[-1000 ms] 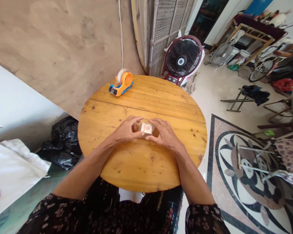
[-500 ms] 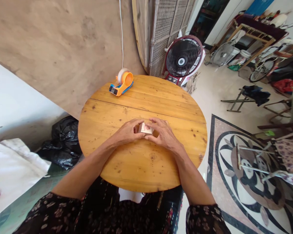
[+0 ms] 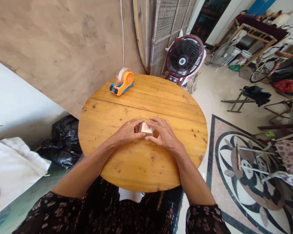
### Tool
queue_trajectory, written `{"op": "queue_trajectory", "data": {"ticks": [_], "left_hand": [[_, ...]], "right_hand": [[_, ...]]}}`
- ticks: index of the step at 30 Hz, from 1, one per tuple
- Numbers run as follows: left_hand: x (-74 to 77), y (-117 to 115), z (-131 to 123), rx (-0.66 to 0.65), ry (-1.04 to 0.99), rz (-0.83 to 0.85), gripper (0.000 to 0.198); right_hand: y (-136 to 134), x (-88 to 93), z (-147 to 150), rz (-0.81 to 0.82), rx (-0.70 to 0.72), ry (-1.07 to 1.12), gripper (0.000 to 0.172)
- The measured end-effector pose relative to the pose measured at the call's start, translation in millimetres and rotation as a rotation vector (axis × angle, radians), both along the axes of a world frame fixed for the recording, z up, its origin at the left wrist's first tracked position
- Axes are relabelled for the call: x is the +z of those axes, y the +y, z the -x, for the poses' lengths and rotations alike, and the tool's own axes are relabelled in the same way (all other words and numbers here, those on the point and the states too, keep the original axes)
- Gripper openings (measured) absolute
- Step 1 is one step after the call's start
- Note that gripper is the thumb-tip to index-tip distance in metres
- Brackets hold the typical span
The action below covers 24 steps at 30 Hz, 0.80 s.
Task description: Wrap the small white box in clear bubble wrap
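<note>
A small white box point(image 3: 146, 128) with a reddish print on its top lies at the middle of the round wooden table point(image 3: 146, 169). My left hand point(image 3: 130, 130) holds its left side, thumb at the near edge and fingers curled at the far edge. From the right, my right hand point(image 3: 163, 131) grips the same box between its thumb and fingers. Both forearms rest against the near part of the table.
An orange and blue tape dispenser point(image 3: 123, 83) stands at the table's far left edge. Behind the table is a dark red electric fan point(image 3: 182, 61). A black plastic bag point(image 3: 63, 141) sits to the left, and a folding stool point(image 3: 249, 97) stands on the floor at right.
</note>
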<state>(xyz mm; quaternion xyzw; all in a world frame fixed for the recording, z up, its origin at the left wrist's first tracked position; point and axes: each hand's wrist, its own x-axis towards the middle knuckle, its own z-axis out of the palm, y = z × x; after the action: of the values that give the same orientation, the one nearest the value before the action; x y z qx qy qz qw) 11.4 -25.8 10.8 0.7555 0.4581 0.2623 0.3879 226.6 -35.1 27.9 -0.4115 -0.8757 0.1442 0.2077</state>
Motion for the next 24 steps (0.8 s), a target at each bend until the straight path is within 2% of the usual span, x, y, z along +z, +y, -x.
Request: {"op": "queue_trajectory", "data": {"ticks": [5,9,15,20,24], "left_hand": [[-0.9,1,1,-0.016,0.014,-0.002,0.052],[1.8,0,2,0.018,0.033,0.014,0.064],[9.6,-2,0,-0.045,0.015,-0.006,0.037],[8.2,-1,-1,-0.038,0.010,0.004,0.035],[5.5,0,0,-0.049,0.000,0.005,0.036]], "right_hand": [[1,0.1,-1,-0.046,-0.043,0.051,0.055],[2,0.1,-3,-0.060,-0.065,0.084,0.060],[-1,-0.9,1,-0.040,-0.026,0.044,0.051],[-1,-0.4,2,-0.079,-0.012,0.085,0.039],[0,2.6,-2,-0.109,-0.080,0.176,0.034]]}}
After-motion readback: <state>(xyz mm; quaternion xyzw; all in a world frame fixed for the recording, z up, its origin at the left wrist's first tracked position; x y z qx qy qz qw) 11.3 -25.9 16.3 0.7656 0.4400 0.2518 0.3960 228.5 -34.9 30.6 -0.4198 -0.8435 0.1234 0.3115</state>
